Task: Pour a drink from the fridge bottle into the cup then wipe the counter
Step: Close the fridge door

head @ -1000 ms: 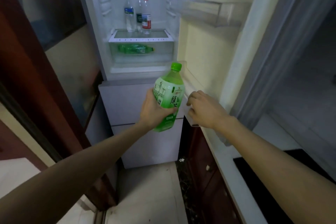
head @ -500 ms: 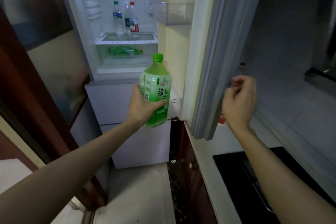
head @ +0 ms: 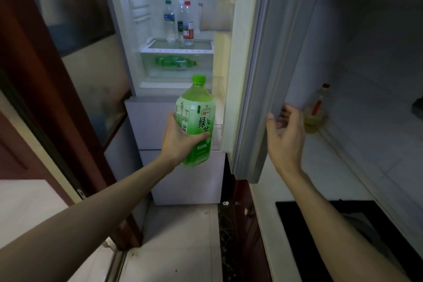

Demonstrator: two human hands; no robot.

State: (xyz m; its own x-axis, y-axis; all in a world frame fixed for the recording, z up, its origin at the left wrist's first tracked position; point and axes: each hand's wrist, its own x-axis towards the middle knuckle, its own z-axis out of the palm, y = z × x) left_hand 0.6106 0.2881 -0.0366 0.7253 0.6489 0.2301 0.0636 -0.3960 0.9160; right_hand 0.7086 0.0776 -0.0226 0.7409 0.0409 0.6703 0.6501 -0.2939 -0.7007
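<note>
**A:** Start left of the fridge door point(head: 258, 75). What's different from a second ago?

**B:** Little there. The left hand point(head: 180, 142) is still wrapped round the lower body of the green tea bottle point(head: 196, 121). The bottle is upright with its cap on, held in the air just left of the door and in front of the open fridge point(head: 178, 30). So it's out of the fridge and not yet opened.

**A:** And the door itself?

**B:** That's what has changed. A second ago it stood wide open. Now it has swung well in and covers more of the shelves, though a gap is left.

**A:** What's moving it?

**B:** The right hand point(head: 286, 137). A second ago it was at the door's inner shelf, and half a second ago it hung clear to the door's right with curled fingers. Now it grips the door's outer edge, thumb on the near face and fingers hooked behind.

**A:** Right of the door?

**B:** The counter point(head: 309, 167), with an oil bottle point(head: 317, 110) just behind that hand and a black hob point(head: 343, 224) nearer the camera. I can't see the cup.

**A:** Meaning?

**B:** I'd say fetching is done and closing is under way. Uncapping, pouring and wiping all remain.
</note>
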